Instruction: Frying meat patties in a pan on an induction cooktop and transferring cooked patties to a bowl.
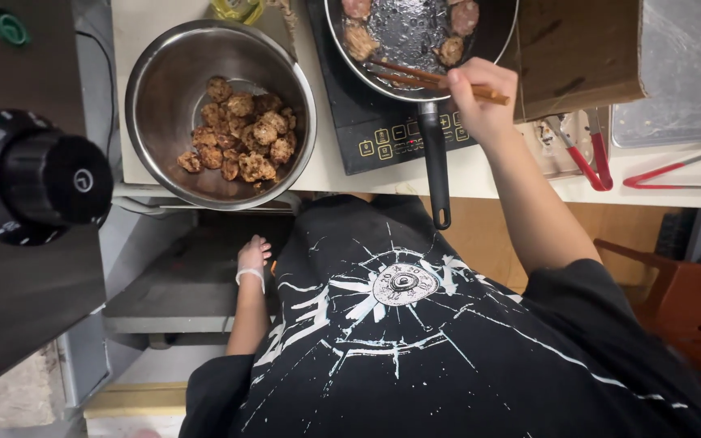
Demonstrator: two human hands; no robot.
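A black knob [38,178] looms closest. Right hand [480,93] fingers clamp 2 wooden chopsticks [432,79] reaching into the frying pan [415,49] of patties. Left hand [251,261] hangs below the white surface [488,174], fingers loosely together, empty. Steel bowl [221,113] of browned patties sits left; red tongs [590,158] right.

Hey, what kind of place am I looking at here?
Most likely a kitchen, perhaps a home one. A frying pan with meat patties sits on a portable induction cooktop, the right hand works chopsticks in it, and a steel bowl beside it holds browned patties.
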